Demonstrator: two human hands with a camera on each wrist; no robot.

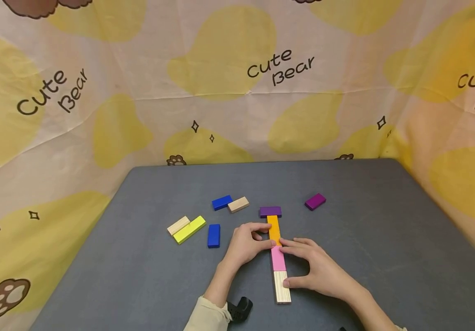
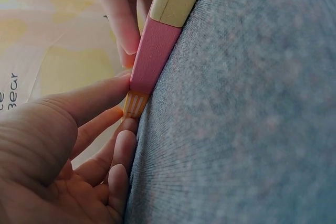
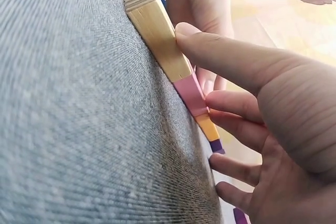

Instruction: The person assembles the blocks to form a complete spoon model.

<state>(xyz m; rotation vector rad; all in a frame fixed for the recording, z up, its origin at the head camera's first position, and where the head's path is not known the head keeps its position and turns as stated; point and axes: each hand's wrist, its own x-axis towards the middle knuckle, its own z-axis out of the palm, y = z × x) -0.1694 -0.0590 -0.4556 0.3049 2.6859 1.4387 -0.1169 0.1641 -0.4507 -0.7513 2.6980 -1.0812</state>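
A purple block [image 1: 270, 212] lies crosswise at the far end of a straight row. The row runs toward me with an orange block [image 1: 274, 230], a pink block [image 1: 278, 258] and a natural wood block [image 1: 282, 287], end to end. My left hand [image 1: 244, 244] touches the row's left side, index finger on the orange block and thumb by its joint with the pink one. From the right, my right hand [image 1: 322, 269] rests its fingertips near that same joint, with its thumb [image 3: 191, 34] on the wood block. Neither hand wraps round a block.
Left of the row lie a blue block [image 1: 214, 236], a yellow-green block [image 1: 189, 230] beside a wood block [image 1: 178, 225], and another blue block [image 1: 222, 202] against a wood block [image 1: 238, 204]. A purple block [image 1: 315, 201] lies at the back right of the grey table [image 1: 386, 220].
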